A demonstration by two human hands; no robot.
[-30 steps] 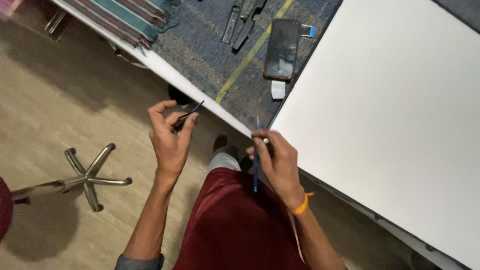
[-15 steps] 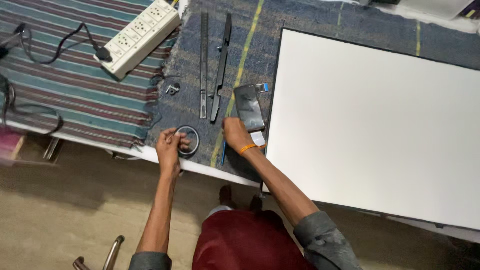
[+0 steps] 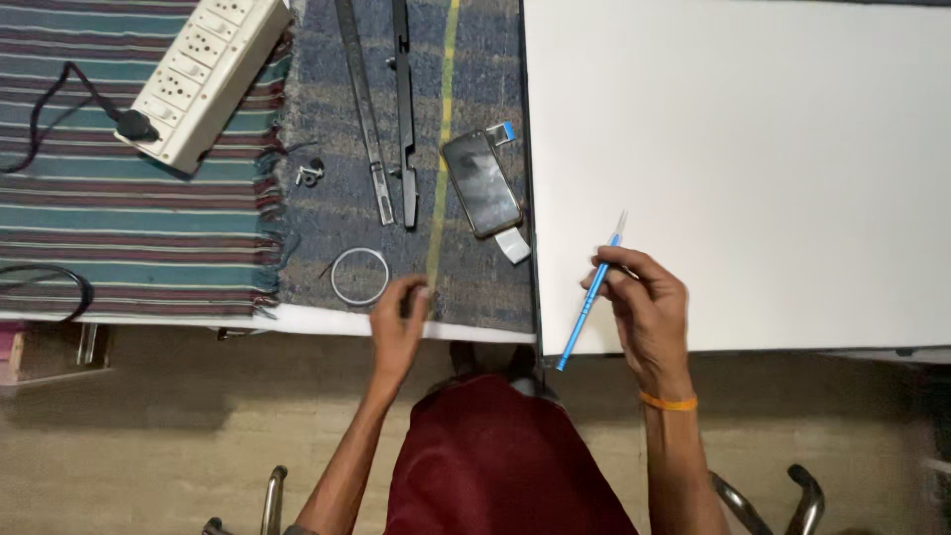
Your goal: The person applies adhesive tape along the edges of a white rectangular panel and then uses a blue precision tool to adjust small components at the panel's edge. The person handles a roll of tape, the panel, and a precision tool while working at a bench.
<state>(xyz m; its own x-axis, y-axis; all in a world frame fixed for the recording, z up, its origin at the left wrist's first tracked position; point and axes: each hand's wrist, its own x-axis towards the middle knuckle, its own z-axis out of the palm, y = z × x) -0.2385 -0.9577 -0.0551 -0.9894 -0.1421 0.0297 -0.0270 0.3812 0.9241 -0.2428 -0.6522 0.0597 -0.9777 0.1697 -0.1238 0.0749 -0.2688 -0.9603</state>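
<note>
**A:** ok so what's each of the hands doing in this shot?

**B:** The right hand (image 3: 649, 307) is pinched around a blue pen (image 3: 590, 297), fingers closed on its upper part. The pen sits at a slant, clear tip up over the white board (image 3: 753, 149), the other end hanging off the board's near edge. The wrist has an orange band (image 3: 668, 401) on it.

**A:** and the left?

**B:** The left hand (image 3: 399, 322) is resting at the near edge of the desk (image 3: 297, 319), fingertips on the blue-grey cloth (image 3: 327, 213), fingers loosely curled. I can't see anything in it. It's just to the right of a thin metal ring (image 3: 359, 275) that lies flat on the cloth; close, but I can't tell whether they touch.

**A:** other stuff around?

**B:** A phone (image 3: 481, 183) lies face up on the cloth near the board's left edge, with a small grey piece (image 3: 513, 245) just below it. Two long metal strips (image 3: 381, 99) run side by side up the cloth, next to a yellow line. Left of that there's a striped cloth (image 3: 129, 218) with a white power strip (image 3: 206, 77) on it, a black plug in it. A small metal bit (image 3: 310, 173) sits near the fringe.
</note>
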